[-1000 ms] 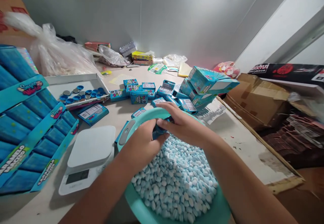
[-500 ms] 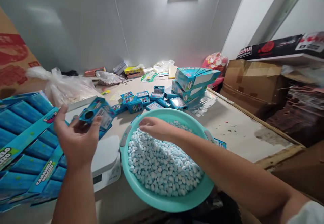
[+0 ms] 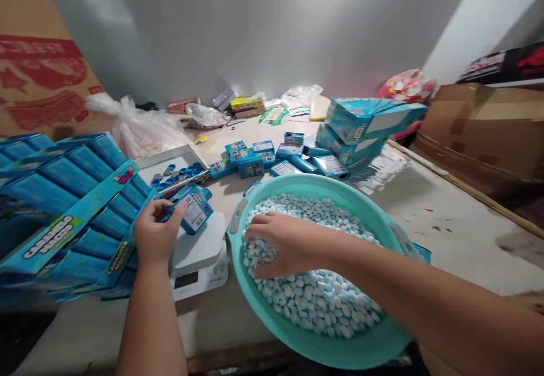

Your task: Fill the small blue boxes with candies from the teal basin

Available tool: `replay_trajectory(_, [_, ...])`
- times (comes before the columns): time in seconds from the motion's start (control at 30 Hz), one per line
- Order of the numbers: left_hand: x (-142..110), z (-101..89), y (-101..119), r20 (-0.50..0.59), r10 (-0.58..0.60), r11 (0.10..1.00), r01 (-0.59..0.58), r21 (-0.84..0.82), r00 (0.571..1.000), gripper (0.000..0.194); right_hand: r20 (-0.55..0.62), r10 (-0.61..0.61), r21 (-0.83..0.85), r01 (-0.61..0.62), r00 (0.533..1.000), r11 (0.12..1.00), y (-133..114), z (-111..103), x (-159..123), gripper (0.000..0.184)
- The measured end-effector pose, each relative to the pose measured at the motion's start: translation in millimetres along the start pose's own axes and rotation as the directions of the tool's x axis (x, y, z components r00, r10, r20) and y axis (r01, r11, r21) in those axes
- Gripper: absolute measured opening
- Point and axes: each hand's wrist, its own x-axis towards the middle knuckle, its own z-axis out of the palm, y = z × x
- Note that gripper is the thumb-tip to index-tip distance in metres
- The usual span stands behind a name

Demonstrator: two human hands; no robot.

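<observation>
In the teal basin (image 3: 314, 183), the right hand (image 3: 284, 245) lies open on pale blue candies (image 3: 314, 302), covering some. To its left, the left hand (image 3: 157, 231) grips a small blue box (image 3: 195, 211), partly hiding it, above a white kitchen scale (image 3: 198, 248). Farther off, more boxes (image 3: 250, 166) lie scattered, their print too blurred to read.

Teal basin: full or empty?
Nearly full: the teal basin holds a deep heap of pale blue candies, with the right hand resting in them.
</observation>
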Motion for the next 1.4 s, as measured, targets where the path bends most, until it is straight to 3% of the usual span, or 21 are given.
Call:
replay_trajectory(0.17, [2.0,-9.6,-9.2,0.183,0.242,0.939,-0.278,0.203,0.953,0.028,0.099,0.158,0.013,-0.16,0.983,0.987,-6.2,-8.1,-6.0,0.046])
replay_trajectory(0.3, [-2.5,-19.8,7.8,0.276,0.211,0.913,-0.29,0.287,0.938,0.027,0.127,0.171,-0.006,-0.172,0.977,0.985,-4.3,-12.0,-8.6,0.022])
replay_trajectory(0.37, [-6.9,-24.5,18.8,0.223,0.194,0.927,-0.253,0.278,0.955,0.027,0.121,0.213,-0.029,-0.211,0.97,0.977,-2.7,-13.1,-8.9,0.017])
replay_trajectory(0.43, [-11.0,-27.7,26.5,0.099,0.201,0.949,-0.219,0.226,0.975,0.028,0.096,0.279,-0.069,-0.273,0.956,0.96,-1.5,-14.0,-8.8,0.015])
replay_trajectory(0.57, [-14.6,-29.0,29.3,-0.13,0.194,0.974,-0.174,0.147,0.972,0.038,0.039,0.388,-0.116,-0.381,0.921,0.917,0.8,-18.3,-9.1,0.014])
replay_trajectory(0.83, [-12.7,-27.5,30.8,-0.309,0.147,0.989,-0.148,0.021,0.94,0.042,-0.148,0.418,-0.059,-0.43,0.896,0.901,11.0,-35.8,-16.3,0.021])
replay_trajectory(0.97, [-13.8,-24.9,34.2,-0.295,0.114,0.993,-0.121,-0.005,0.949,0.04,-0.234,0.407,0.008,-0.417,0.883,0.909,13.4,-38.1,-19.2,0.023])
replay_trajectory(1.23, [-12.0,-22.7,34.4,-0.299,0.132,0.99,-0.139,-0.004,0.945,0.03,-0.269,0.383,0.099,-0.37,0.884,0.924,18.5,-32.8,-20.1,0.022])
replay_trajectory(1.33, [-23.1,-20.9,48.5,-0.233,0.11,0.982,-0.143,-0.126,0.966,0.021,-0.224,0.376,0.031,-0.379,0.899,0.925,17.3,-33.1,-17.2,0.023])
replay_trajectory(1.4, [-41.4,-18.2,68.4,-0.078,0.129,0.962,-0.144,-0.234,0.989,0.017,-0.208,0.387,-0.009,-0.398,0.898,0.917,17.0,-33.2,-15.0,0.024])
